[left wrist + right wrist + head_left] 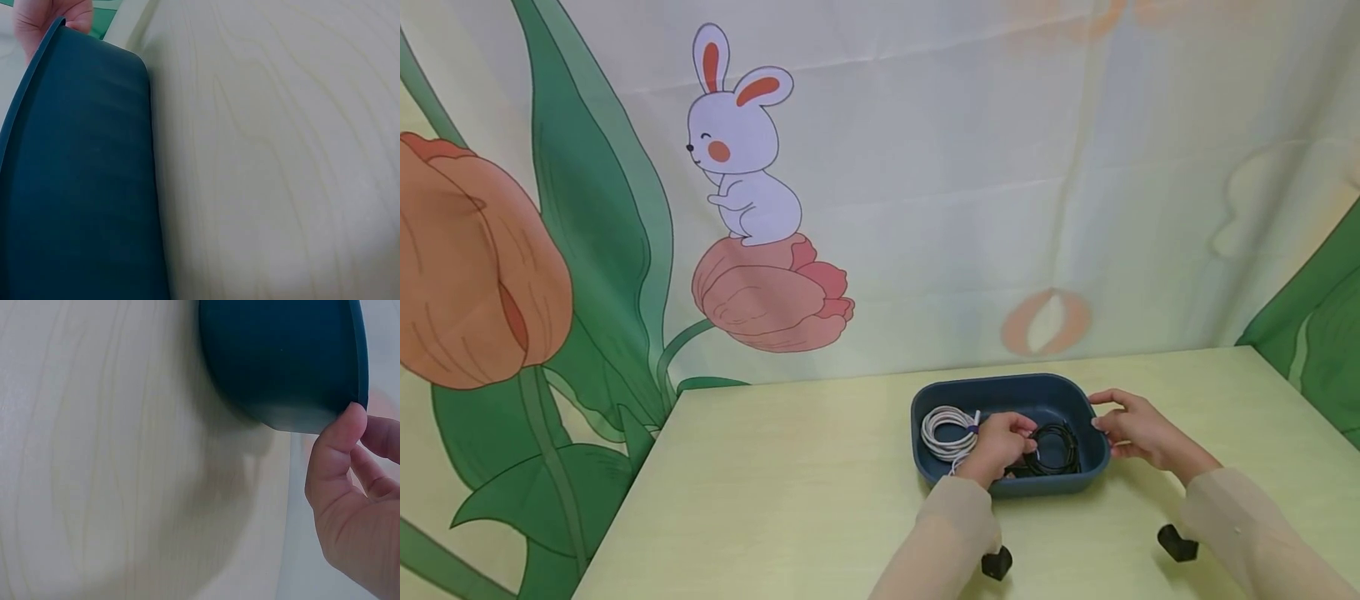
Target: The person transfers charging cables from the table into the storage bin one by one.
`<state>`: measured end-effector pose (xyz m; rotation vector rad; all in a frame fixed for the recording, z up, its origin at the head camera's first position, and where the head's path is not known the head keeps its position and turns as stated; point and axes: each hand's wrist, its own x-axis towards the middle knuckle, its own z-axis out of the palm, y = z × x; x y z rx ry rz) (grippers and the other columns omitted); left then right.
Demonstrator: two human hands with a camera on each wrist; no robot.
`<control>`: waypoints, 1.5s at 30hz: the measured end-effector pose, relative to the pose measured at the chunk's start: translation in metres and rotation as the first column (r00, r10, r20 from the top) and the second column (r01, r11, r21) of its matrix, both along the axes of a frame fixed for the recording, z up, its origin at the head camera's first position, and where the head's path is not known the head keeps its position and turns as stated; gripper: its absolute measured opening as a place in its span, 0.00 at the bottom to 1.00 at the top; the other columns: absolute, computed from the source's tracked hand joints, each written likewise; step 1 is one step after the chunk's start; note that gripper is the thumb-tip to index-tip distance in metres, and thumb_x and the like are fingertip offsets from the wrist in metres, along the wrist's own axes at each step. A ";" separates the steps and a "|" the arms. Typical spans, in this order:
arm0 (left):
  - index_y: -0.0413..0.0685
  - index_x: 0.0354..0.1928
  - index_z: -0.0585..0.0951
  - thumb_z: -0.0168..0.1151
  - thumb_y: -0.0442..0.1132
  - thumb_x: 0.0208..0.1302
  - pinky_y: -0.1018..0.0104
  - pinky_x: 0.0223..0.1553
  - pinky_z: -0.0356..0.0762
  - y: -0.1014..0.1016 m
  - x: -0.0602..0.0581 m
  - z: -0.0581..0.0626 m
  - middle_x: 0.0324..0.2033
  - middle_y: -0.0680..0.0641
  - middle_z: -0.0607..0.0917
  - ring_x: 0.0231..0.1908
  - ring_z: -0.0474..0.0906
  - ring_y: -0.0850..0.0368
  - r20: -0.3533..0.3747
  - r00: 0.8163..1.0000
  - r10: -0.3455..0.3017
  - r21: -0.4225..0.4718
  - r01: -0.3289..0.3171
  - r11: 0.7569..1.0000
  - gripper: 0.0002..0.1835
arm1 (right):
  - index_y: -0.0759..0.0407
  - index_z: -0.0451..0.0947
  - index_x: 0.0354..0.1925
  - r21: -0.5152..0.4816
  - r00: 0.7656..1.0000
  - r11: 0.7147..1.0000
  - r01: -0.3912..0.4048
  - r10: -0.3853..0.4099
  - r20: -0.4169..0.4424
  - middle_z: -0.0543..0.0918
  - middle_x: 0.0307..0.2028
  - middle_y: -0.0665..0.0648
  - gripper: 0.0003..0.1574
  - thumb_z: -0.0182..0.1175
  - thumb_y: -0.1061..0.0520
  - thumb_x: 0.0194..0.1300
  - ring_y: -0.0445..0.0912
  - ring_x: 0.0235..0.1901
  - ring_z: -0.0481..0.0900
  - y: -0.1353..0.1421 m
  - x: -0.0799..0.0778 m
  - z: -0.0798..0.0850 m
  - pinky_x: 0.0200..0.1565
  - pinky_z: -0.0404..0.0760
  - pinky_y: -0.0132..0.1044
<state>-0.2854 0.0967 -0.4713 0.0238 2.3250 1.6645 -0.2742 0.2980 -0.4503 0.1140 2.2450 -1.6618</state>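
Note:
A dark blue oblong bin stands on the table. At its left end lies a coil of white cable with a dark tie. A coil of black cable fills the right part. My left hand reaches over the near wall, and its thumb and fingers pinch the left edge of the black coil. With my right hand I grip the bin's right end; the right wrist view shows the thumb against the outside of the rim. The bin wall hides my left hand in the left wrist view.
The pale wood-grain table spreads left of the bin. Behind it hangs a printed curtain with a rabbit and tulips. Black wrist-worn pieces show under both sleeves.

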 end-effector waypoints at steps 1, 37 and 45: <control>0.41 0.33 0.80 0.58 0.21 0.50 0.69 0.26 0.74 0.000 0.000 0.001 0.26 0.49 0.77 0.25 0.72 0.61 -0.002 1.000 -0.002 0.000 0.002 1.000 0.11 | 0.63 0.51 0.62 -0.001 1.000 1.000 0.001 -0.001 -0.001 0.72 0.25 0.53 0.31 0.48 0.59 0.62 0.42 0.18 0.69 0.000 0.000 0.000 0.24 0.74 0.34; 0.43 0.28 0.80 0.64 0.27 0.47 0.71 0.21 0.69 0.018 -0.004 -0.001 0.20 0.53 0.76 0.18 0.69 0.61 -0.028 0.998 0.063 -0.111 -0.066 0.992 0.06 | 0.63 0.51 0.61 -0.006 1.000 1.000 -0.003 0.003 -0.005 0.71 0.25 0.52 0.31 0.47 0.59 0.62 0.41 0.19 0.69 0.002 0.001 -0.001 0.25 0.75 0.33; 0.42 0.26 0.81 0.64 0.28 0.47 0.72 0.21 0.69 0.018 -0.005 -0.001 0.20 0.51 0.77 0.17 0.69 0.61 -0.062 0.996 0.063 -0.159 -0.073 0.985 0.04 | 0.62 0.51 0.61 -0.014 1.000 1.000 0.000 0.000 -0.004 0.71 0.25 0.51 0.31 0.48 0.59 0.62 0.41 0.19 0.69 0.003 0.001 -0.001 0.24 0.74 0.33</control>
